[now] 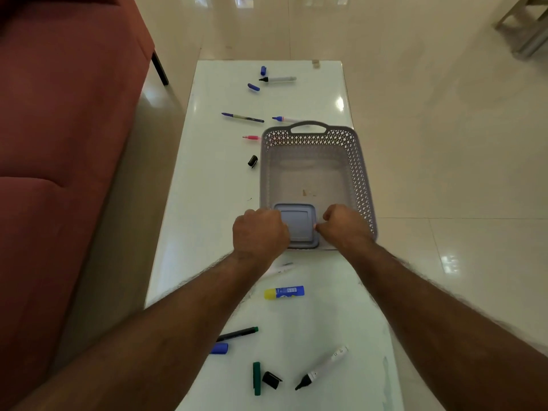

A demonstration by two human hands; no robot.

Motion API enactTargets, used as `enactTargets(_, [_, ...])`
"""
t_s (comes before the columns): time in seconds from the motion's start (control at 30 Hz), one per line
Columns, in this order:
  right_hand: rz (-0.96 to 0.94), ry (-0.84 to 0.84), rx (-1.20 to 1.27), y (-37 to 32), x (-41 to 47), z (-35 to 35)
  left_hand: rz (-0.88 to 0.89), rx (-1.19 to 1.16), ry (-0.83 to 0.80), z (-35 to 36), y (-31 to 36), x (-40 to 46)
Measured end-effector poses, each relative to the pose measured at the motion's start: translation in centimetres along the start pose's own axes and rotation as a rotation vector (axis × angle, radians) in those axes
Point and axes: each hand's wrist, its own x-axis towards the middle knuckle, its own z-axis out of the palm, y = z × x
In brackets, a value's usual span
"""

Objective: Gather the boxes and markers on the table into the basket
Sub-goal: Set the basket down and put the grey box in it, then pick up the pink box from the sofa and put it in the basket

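Both your hands, left (259, 232) and right (344, 226), grip the box (298, 225) at the basket's (363, 173) 6 o'clock end. Markers (243, 117) at 12 and 6 o'clock remain on the table (207, 188).

- basket (360, 161): grey, diamond lattice walls
- box (299, 225): grey-blue lid
- table (207, 179): glossy white
- glue stick (284, 292): blue body, yellow cap
- sofa (59, 129): dull red
- pink marker (251, 137)
- blue caps (253, 87), far end
- black cap (252, 161)
- green cap (256, 378)
- white marker (321, 367), black tip
- floor (444, 114): cream tiles
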Motion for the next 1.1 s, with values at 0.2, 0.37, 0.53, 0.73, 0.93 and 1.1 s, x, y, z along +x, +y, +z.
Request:
enactTargets(0.2, [-0.184,0.166,0.117,-2.2,-4.3,-3.1,0.058,-0.019,0.264,-3.0,-2.3,-2.6])
enactTargets(0.37, [-0.267,0.194,0.203,-4.2,-8.8,-6.4,-0.002,-0.073,0.235,-7.3,-4.2,-7.0])
enactTargets(0.53, [-0.317,0.180,0.294,-7.5,-15.3,-11.8,-0.060,-0.125,0.249,-14.6,-5.4,-12.5])
enactTargets(0.73, [-0.424,0.121,0.342,-11.9,-25.0,-17.7,-0.075,-0.143,0.311,-24.7,-5.5,-19.5])
enactTargets(0.93, [-0.567,0.079,0.362,-16.4,-34.3,-22.6,-0.109,-0.167,0.447,-34.2,-7.1,-25.5])
enactTargets(1.1, [-0.756,0.055,0.301,-20.9,-40.1,-25.4,-0.203,-0.087,0.570,-40.0,-10.3,-30.9])
